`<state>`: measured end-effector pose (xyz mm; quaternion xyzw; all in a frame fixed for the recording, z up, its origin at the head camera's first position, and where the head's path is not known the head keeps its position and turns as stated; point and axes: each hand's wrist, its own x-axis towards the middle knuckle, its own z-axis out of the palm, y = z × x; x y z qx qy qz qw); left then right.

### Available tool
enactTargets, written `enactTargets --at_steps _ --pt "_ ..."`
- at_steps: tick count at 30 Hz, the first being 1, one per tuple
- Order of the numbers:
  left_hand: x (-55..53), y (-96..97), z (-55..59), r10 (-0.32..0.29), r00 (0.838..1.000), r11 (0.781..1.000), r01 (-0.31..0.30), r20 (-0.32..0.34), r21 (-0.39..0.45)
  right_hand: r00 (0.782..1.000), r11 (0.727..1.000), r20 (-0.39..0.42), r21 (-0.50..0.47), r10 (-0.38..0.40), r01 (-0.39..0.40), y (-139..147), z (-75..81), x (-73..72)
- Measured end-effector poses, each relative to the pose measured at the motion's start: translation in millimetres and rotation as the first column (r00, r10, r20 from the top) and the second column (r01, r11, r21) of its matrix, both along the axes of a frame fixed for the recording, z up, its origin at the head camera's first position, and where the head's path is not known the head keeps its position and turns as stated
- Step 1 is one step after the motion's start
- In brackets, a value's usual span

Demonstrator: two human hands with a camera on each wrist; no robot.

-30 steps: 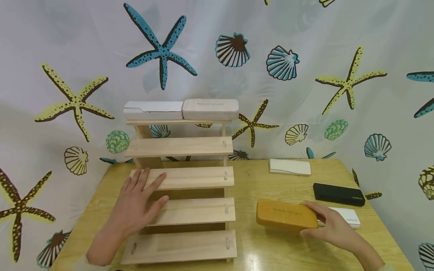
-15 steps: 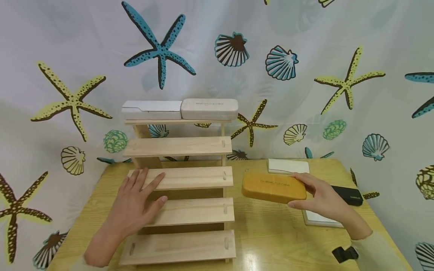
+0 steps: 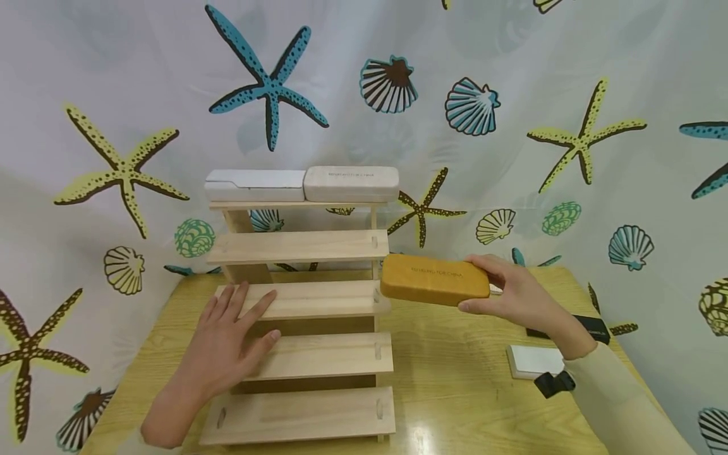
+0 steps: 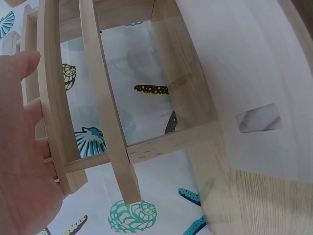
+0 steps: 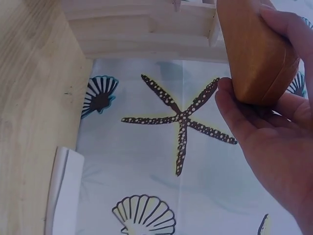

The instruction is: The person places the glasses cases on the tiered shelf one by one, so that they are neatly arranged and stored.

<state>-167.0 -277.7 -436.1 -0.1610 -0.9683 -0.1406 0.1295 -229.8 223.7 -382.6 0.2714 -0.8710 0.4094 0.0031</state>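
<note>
My right hand (image 3: 512, 294) grips an orange glasses case (image 3: 435, 280) by its right end, thumb below and fingers behind. Held in the air, the case overlaps the right end of the wooden shelf rack (image 3: 301, 351) in the head view. Seen from the right wrist, the fingers wrap the near end of the case (image 5: 257, 54). My left hand (image 3: 224, 341) rests with spread fingers on the rack's left side, at the middle shelf. On the top shelf, a white case with a flap (image 3: 256, 185) and a pale beige case (image 3: 351, 184) stand side by side.
On the table (image 3: 449, 392) to the right lie a white case (image 3: 534, 361) and a black case (image 3: 591, 328), partly behind my right forearm. Another white case (image 5: 66, 193) lies farther back, mostly hidden in the head view. A patterned curtain (image 3: 512, 170) hangs behind.
My right hand has lifted the orange glasses case off the table area and carried it up and left to the rack's right end. The left hand has stayed in place.
</note>
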Motion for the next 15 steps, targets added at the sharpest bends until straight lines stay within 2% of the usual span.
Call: enactTargets --at_steps 9,15 --pt "0.5 -1.1 -3.0 0.0 1.0 1.0 0.0 -0.014 0.006 0.997 0.998 -0.053 -0.007 0.056 -0.057 -33 22.6 -18.6" --pt "1.3 -0.7 -1.4 0.002 1.0 1.0 -0.002 -0.008 0.013 0.997 0.998 -0.036 -0.008 0.064 -0.064 -56 34.5 -28.9"
